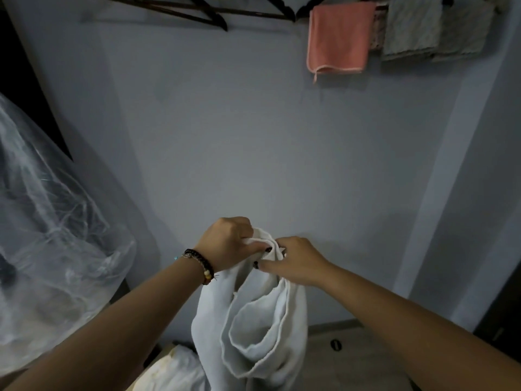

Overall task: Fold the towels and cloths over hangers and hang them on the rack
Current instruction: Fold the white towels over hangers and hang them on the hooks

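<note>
Left hand (pixel 225 244) and right hand (pixel 293 261) both pinch the white towel's (pixel 262 328) top edge, low below the rack (pixel 197 8); best to find 2 corners and shake it flat

beaded bracelet (pixel 200 265) on left wrist, dark-painted nails (pixel 268 249)

We see a grey wall (pixel 225 136), a clear plastic bag (pixel 50 235) at left, a dark frame (pixel 25 80) behind it, a small black thing (pixel 335 344) on the floor (pixel 366 362).
</note>
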A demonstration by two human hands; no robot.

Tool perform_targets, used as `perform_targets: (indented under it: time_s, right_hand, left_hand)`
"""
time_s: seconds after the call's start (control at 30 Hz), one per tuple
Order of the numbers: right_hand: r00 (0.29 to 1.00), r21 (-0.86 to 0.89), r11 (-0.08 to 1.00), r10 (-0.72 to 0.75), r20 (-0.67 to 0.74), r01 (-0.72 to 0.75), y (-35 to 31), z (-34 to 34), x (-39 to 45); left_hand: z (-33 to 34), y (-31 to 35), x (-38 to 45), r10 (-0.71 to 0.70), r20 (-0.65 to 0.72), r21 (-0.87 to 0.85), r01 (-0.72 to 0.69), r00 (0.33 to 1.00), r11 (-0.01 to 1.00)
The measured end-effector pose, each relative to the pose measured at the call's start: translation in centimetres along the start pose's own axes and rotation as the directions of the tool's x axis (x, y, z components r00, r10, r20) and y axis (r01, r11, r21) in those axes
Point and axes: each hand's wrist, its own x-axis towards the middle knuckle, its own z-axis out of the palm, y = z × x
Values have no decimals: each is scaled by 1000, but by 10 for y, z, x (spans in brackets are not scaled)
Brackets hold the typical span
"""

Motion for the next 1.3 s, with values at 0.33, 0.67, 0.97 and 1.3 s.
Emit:
perform_targets:
  time_s: [0.33, 0.67, 0.97, 1.3]
  right_hand:
    - [988, -181, 976, -136, -77, 120, -9, -26, 14]
    - [989, -350, 933, -123, -85, 86, 10, -56, 7]
    - [966, -338, 939, -34, -258, -58, 34, -109, -7]
    - [963, -235, 970, 2, -268, -68, 41, -117, -12]
  left_hand:
    - [-15, -15, -34, -61, 99, -30, 64, 993, 998]
    - [-2, -6, -38, -340, 596, 175, 295, 728, 939]
    - [15, -24, -41, -470, 569, 276, 381, 675, 882]
    - [49, -6, -51, -696, 280, -350, 746, 661, 567]
